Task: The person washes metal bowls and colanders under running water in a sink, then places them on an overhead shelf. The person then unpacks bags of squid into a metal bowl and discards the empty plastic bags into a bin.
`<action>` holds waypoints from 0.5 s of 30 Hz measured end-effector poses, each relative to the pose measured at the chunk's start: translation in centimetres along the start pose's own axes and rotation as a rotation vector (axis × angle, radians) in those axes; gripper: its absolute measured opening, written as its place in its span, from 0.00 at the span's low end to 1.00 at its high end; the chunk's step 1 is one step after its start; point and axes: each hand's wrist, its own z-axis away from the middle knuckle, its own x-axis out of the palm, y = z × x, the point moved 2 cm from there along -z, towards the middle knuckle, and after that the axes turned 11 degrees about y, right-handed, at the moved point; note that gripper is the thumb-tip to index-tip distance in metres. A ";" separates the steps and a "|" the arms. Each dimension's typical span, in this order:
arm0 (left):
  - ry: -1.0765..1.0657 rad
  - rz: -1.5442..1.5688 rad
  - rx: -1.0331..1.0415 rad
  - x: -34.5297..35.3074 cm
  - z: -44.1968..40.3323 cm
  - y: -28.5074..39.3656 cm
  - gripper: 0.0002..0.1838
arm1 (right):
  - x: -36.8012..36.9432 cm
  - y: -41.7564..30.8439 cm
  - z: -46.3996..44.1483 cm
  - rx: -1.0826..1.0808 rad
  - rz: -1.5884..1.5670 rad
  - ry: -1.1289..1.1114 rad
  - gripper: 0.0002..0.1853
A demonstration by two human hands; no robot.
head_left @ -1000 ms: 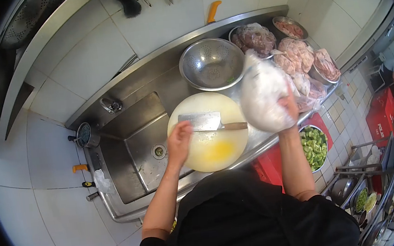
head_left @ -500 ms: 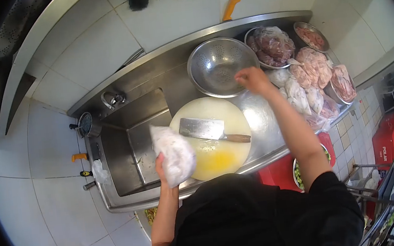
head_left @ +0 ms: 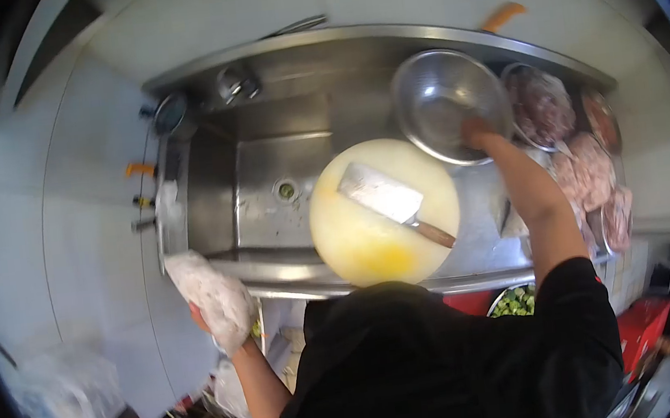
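My left hand point(head_left: 199, 317) is closed on a bag of pale, whitish food point(head_left: 218, 301) in clear plastic, held out over the front left corner of the sink. What exactly the bag contains I cannot make out. My right hand point(head_left: 476, 130) reaches over the near side of the metal colander point(head_left: 432, 109); its fingers are blurred, and I cannot tell whether they grip the rim. Between my arms, a cleaver point(head_left: 382, 192) with a wooden handle lies flat on the round cutting board point(head_left: 347, 244), which has a yellow stain.
A steel sink point(head_left: 268, 195) with a tap point(head_left: 238, 83) lies left of the board. Right of the colander are a bowl of bagged dark meat point(head_left: 540, 104) and bags of pale meat point(head_left: 588, 170). Below the counter edge is a bowl of cut green vegetables point(head_left: 515, 302).
My left hand has carried the bag left and toward me, away from the board. My right hand has come down to the colander. The view has shifted, and the cleaver appears turned.
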 end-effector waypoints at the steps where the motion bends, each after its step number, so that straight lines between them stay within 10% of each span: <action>1: 0.005 0.010 0.017 -0.4 0.8 0.9 0.34 | 1.9 1.6 -1.9 -0.012 -0.002 0.018 0.13; 3: 0.016 0.028 0.071 -1.4 2.0 2.8 0.34 | 4.4 5.4 -5.0 -0.047 -0.267 0.575 0.14; 4: 0.038 0.030 0.116 -2.1 2.8 4.1 0.35 | -3.5 0.8 -0.4 0.321 -0.843 0.358 0.15; 5: 0.128 -0.075 0.262 -6.6 2.0 6.9 0.35 | 3.5 6.8 -6.5 -0.001 -0.874 0.488 0.16; 7: 0.148 -0.090 0.345 -4.2 3.9 9.2 0.37 | -6.9 -4.4 -0.2 0.403 -1.789 0.494 0.11; 12: 0.027 -0.011 0.539 -2.9 4.4 16.2 0.38 | -9.5 -30.0 8.5 0.009 -1.703 0.189 0.11; 15: -0.159 0.062 0.558 -1.6 3.2 17.5 0.39 | -13.4 -45.6 17.3 -0.424 -1.467 -0.690 0.18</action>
